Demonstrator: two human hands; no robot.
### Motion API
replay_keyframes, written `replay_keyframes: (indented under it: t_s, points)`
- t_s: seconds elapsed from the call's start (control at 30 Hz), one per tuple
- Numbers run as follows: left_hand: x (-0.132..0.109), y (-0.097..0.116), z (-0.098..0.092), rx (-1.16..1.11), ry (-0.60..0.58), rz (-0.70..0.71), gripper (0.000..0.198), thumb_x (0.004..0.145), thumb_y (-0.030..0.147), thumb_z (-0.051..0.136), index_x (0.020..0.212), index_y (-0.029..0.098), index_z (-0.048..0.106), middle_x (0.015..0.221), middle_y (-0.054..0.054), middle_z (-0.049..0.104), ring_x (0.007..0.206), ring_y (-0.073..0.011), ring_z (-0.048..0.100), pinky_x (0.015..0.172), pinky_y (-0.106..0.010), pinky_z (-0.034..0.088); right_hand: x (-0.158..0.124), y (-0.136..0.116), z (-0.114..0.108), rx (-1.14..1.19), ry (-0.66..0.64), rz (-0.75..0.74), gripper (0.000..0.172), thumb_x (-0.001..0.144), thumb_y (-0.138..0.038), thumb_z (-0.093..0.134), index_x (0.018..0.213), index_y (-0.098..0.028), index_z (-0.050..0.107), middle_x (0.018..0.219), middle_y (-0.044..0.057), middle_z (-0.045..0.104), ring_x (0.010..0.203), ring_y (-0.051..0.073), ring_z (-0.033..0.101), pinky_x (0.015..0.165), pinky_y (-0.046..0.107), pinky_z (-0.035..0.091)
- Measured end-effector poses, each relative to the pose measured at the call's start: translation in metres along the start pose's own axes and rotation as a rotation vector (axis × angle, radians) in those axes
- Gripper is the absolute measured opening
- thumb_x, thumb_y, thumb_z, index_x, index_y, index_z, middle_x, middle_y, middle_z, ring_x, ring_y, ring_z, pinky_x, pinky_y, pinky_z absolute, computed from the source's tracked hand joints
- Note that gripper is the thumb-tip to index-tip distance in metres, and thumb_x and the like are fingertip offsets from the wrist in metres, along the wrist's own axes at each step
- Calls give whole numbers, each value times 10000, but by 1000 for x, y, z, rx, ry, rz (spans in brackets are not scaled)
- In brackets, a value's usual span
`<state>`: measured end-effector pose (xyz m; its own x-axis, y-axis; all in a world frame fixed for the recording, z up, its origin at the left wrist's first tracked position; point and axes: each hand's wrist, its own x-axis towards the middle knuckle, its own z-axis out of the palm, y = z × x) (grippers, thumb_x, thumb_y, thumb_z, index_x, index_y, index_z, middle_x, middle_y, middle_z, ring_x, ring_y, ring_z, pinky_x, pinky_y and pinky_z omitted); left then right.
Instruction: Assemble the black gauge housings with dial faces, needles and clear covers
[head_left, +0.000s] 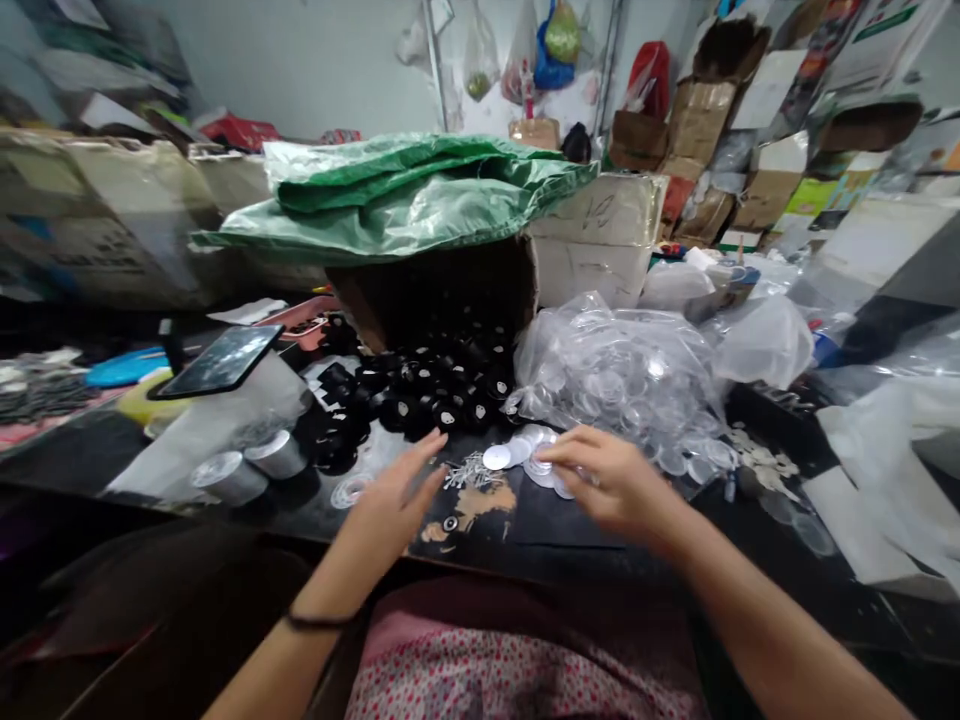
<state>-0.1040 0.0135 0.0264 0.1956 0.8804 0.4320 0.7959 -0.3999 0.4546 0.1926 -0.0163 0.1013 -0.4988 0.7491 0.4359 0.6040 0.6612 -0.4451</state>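
My left hand hovers flat over the dark worktable, fingers stretched out and holding nothing, just left of a small heap of metal pins. My right hand rests on a spread of clear and white round discs, its fingertips pinched together on one of them. A pile of black round parts lies beyond both hands, spilling from an open cardboard box.
A clear plastic bag of transparent discs sits behind the right hand. A phone leans at the left, with two metal cylinders below it. A green plastic sack tops the box. Cartons crowd the back right.
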Motion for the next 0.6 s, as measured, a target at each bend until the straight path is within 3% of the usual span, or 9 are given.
replay_keyframes:
  t_s: [0.13, 0.23, 0.37, 0.6]
  points:
    - [0, -23, 23, -8, -83, 4, 417, 961, 332, 425, 1307, 179, 600, 1386, -109, 627, 1273, -238, 585, 1095, -438, 451, 56, 25, 62, -137, -346, 46, 393, 925, -196, 562, 1314, -167, 603, 1406, 140, 566, 1255, 240, 568, 1067, 395, 457]
    - [4, -34, 34, -9, -120, 7, 368, 951, 243, 423, 1240, 170, 640, 1286, -104, 686, 1207, -235, 617, 1078, -447, 462, 77, 44, 89, -183, -467, 21, 512, 857, -216, 642, 1361, -166, 567, 1455, 159, 521, 1283, 289, 544, 1077, 437, 427]
    - [15, -40, 34, -14, -164, 28, 248, 938, 240, 484, 1061, 217, 698, 1109, -69, 730, 1075, -238, 645, 1005, -440, 499, 83, 57, 93, -236, -555, -48, 313, 887, -196, 569, 1182, -167, 670, 1216, 125, 664, 1086, 258, 625, 967, 389, 462]
    - [23, -47, 36, -20, -192, 37, 182, 938, 288, 499, 882, 223, 659, 968, -58, 691, 941, -248, 623, 915, -423, 495, 73, 55, 74, -299, -579, -32, 231, 890, -149, 516, 1060, -149, 671, 1047, 115, 664, 943, 222, 595, 858, 339, 444]
